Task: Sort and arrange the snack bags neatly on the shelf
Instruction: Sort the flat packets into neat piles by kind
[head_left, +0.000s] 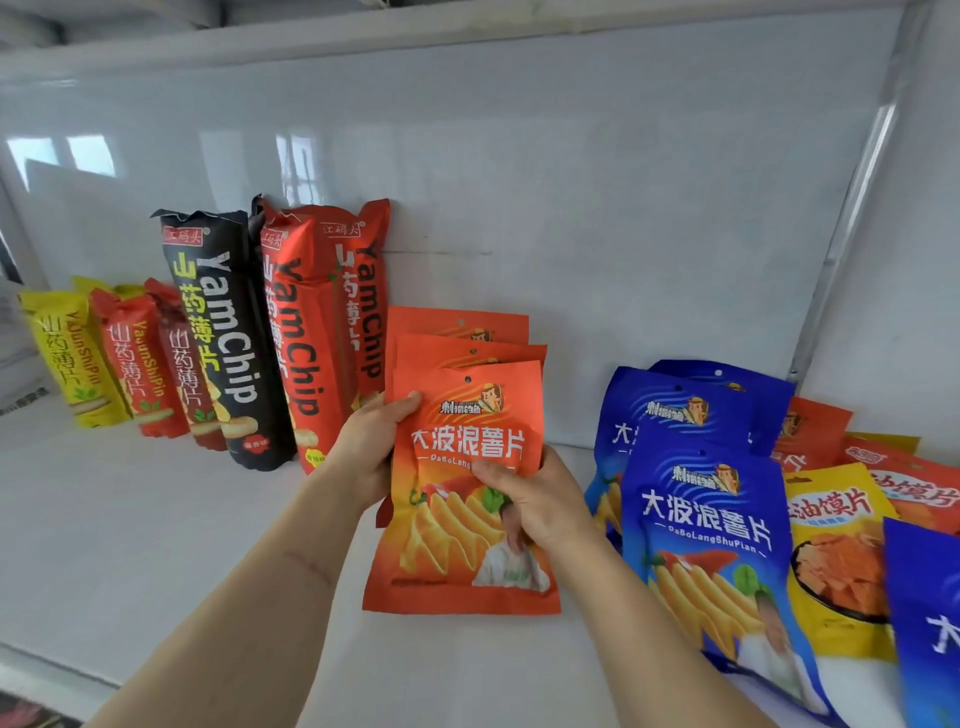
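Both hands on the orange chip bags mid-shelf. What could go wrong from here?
1. The orange bag fronts two more, fanned and held only by the left hand and right hand; letting go may let them slide flat.
2. The tall red YamChip bags lean right beside the left hand; a nudge could topple that row.
3. The blue bags lie in a loose overlapping pile near the right forearm.

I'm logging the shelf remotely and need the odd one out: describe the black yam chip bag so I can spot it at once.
Start at the white shelf and its back wall. A row of tall bags leans there on the left. The black bag stands between small red bags and tall red YamChip bags; it is the only black one, with white YamChip lettering.
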